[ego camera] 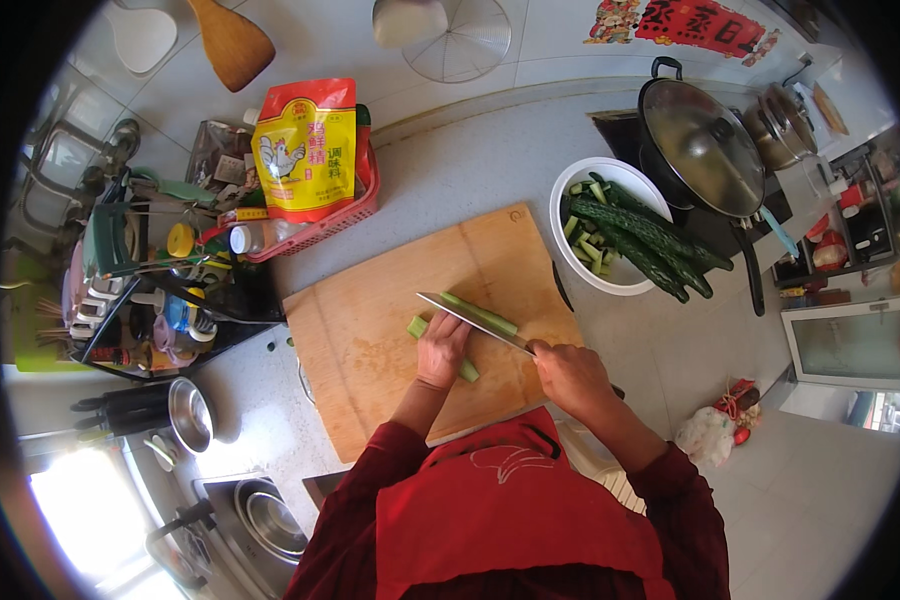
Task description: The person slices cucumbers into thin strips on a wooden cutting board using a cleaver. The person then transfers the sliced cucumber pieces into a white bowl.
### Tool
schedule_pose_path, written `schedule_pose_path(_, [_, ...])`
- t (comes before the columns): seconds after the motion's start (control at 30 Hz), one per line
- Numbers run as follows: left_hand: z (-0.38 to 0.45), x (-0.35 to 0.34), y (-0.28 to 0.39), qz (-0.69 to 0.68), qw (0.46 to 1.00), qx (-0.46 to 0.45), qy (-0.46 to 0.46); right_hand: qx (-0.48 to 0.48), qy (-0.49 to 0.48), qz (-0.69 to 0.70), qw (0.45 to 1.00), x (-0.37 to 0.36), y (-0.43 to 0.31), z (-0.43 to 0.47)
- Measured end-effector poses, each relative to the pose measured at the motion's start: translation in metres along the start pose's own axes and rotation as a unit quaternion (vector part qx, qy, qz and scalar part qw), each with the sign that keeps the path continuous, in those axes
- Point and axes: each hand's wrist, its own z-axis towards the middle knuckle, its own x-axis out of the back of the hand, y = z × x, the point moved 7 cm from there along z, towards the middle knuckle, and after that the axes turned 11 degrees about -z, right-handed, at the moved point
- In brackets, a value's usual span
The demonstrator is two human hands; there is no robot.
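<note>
My right hand grips the handle of a kitchen knife, its blade pointing up and left across a wooden cutting board. Under the fingers of my left hand lies a cucumber piece, held against the board, its lower end showing below the hand. Along the far side of the blade rests a long pale green cucumber strip. Whether the edge is in contact with the held piece is hidden by my fingers. Right of the board, a white bowl holds cut chunks and several whole cucumbers leaning over its rim.
Behind the bowl stands a lidded wok on the stove, its handle sticking out. A pink basket with a seasoning pouch sits beyond the board. To the left are a crowded rack, a steel bowl and a sink.
</note>
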Motion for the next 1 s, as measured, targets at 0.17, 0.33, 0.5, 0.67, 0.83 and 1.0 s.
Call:
schedule_pose_path(0.17, [-0.003,0.002,0.000,0.011,1.000,0.007,0.003,0.020,-0.020,-0.002,1.000,0.009,-0.004,0.005])
schedule_pose_path(0.33, [-0.004,0.001,0.000,0.010,1.000,0.010,0.014,0.034,-0.016,0.033,0.999,0.012,-0.009,0.006])
schedule_pose_path(0.5, [-0.008,-0.003,-0.004,0.022,1.000,0.011,0.010,0.037,-0.024,0.017,0.999,0.014,-0.014,0.014])
schedule_pose_path(0.67, [-0.008,-0.003,-0.004,0.021,1.000,0.009,0.022,0.048,-0.025,0.014,0.998,0.019,-0.021,0.021])
schedule_pose_path(0.83, [-0.002,0.000,-0.001,0.016,1.000,0.019,0.015,0.039,-0.025,0.015,0.999,0.004,-0.023,0.036])
schedule_pose_path(1.0, [-0.002,-0.003,-0.002,0.019,0.999,0.040,-0.005,0.038,-0.051,0.009,0.998,0.004,-0.011,0.031])
